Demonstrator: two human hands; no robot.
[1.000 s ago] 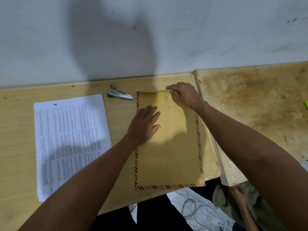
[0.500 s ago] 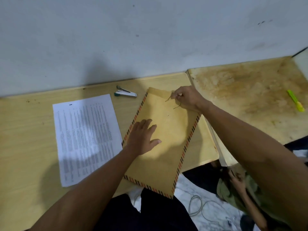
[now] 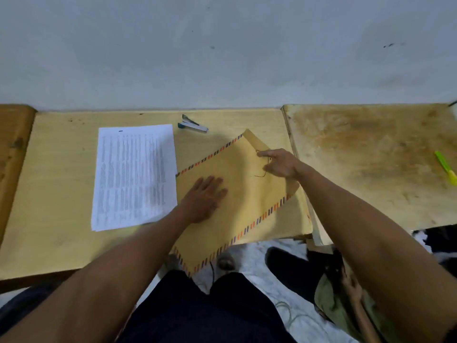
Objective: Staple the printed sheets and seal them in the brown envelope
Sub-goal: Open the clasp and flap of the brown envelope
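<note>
The brown envelope (image 3: 249, 194) with striped borders lies skewed on the light wooden desk (image 3: 57, 194), its lower corner hanging past the front edge. My left hand (image 3: 204, 200) presses flat on its middle. My right hand (image 3: 279, 164) is at the flap end, fingers pinching the thin closure string (image 3: 262, 173), which trails loose over the paper. The printed sheets (image 3: 134, 174) lie flat to the left of the envelope, their right edge touching it. A small stapler (image 3: 192, 126) rests behind them near the wall.
A stained wooden table (image 3: 371, 164) adjoins on the right, with a green-yellow highlighter (image 3: 445, 168) near its right edge. The wall runs along the back. Below the desk edge are my dark trousers, floor cables and another person's hand (image 3: 350, 285).
The envelope has turned clockwise, so its lower corner now overhangs the desk front. My right hand has pulled the string looser at the flap. My left hand stays pressed on the envelope.
</note>
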